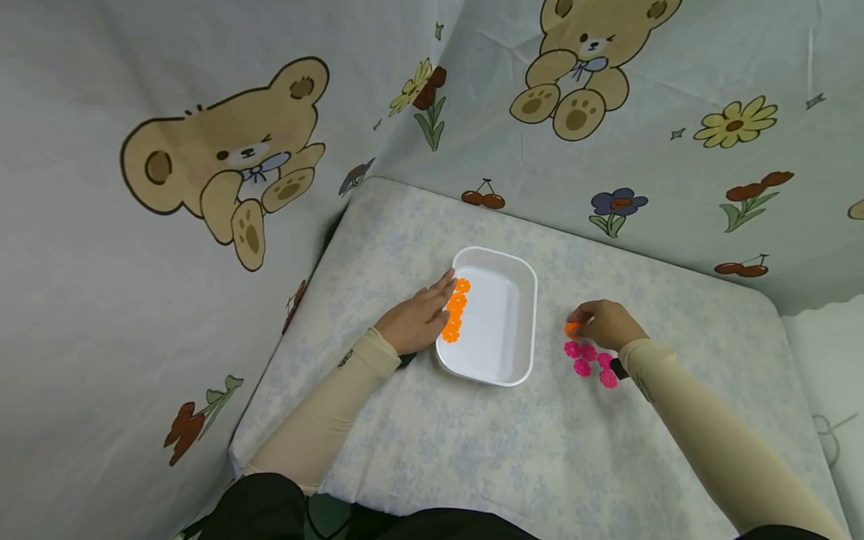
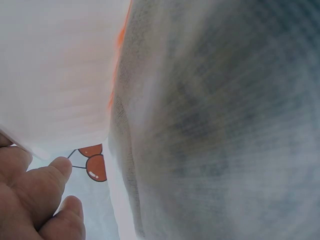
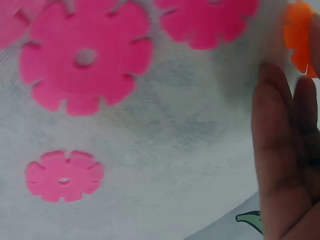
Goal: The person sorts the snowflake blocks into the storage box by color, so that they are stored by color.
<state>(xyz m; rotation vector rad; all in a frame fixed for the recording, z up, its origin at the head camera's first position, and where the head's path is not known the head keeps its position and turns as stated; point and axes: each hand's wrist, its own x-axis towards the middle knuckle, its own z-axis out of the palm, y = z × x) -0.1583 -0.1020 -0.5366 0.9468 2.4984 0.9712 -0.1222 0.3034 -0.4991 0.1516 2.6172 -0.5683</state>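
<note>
A white rectangular tray (image 1: 498, 315) lies on the table, with several orange flower-shaped plastic discs (image 1: 455, 307) in a row along its left inner side. My left hand (image 1: 417, 315) rests against the tray's left rim, its fingers extended along the edge. In the left wrist view, its fingers (image 2: 37, 190) show beside the tray's pale wall. To the right of the tray, my right hand (image 1: 607, 324) pinches an orange flower-shaped disc (image 3: 299, 37) at its fingertips. Several pink notched discs (image 1: 589, 352) lie on the cloth just below that hand.
A pale blue-and-white cloth (image 1: 418, 435) covers the table. Behind and to the left hangs a curtain (image 1: 472, 142) printed with bears, flowers and cherries. A thin pale cord (image 1: 835, 439) is at the far right.
</note>
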